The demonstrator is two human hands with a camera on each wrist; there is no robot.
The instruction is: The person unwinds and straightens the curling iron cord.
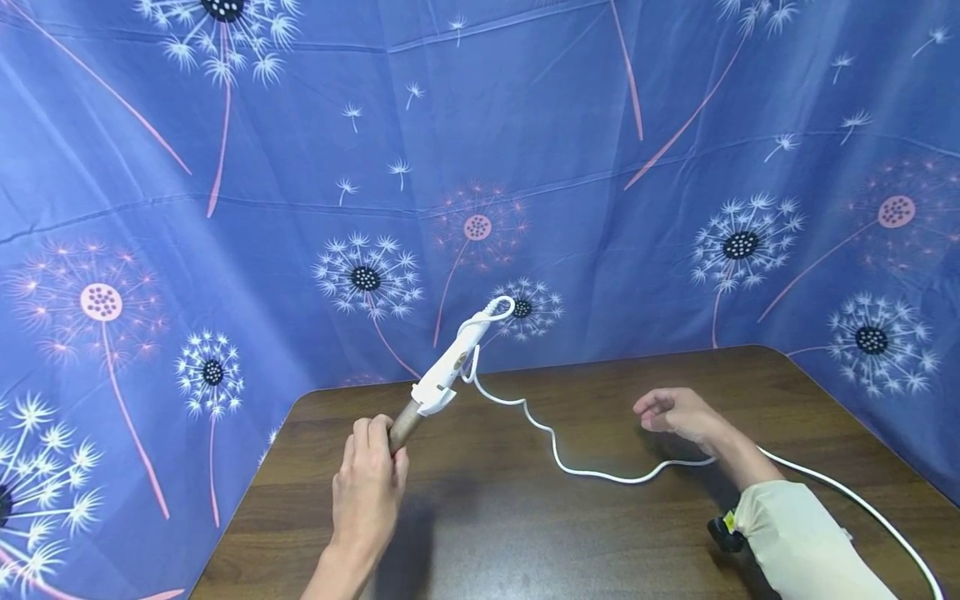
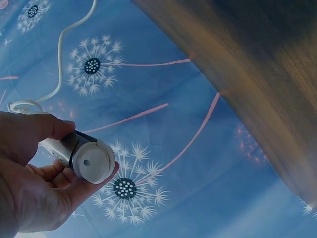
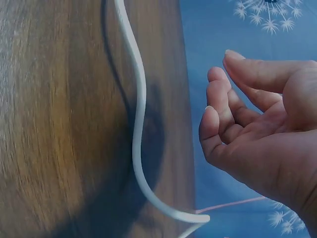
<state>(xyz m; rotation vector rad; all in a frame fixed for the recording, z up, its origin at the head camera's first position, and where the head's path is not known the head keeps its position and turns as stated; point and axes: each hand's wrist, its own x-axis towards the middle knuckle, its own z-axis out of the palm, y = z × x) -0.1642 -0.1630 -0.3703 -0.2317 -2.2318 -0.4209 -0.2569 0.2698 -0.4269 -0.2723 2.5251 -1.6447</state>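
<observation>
A curling iron with a white handle and a brownish barrel is held above the table, its handle pointing up and away to the right. My left hand grips it by the barrel. In the left wrist view, the thumb and fingers wrap the barrel, and its round pale end cap faces the camera. My right hand hovers over the right side of the table, fingers loosely bent and holding nothing. Below it runs the white cord, apart from the fingers.
The cord loops at the handle's end, winds across the brown wooden table and leaves at the lower right, passing behind the right wrist. A blue curtain with dandelion prints hangs behind the table and at its sides.
</observation>
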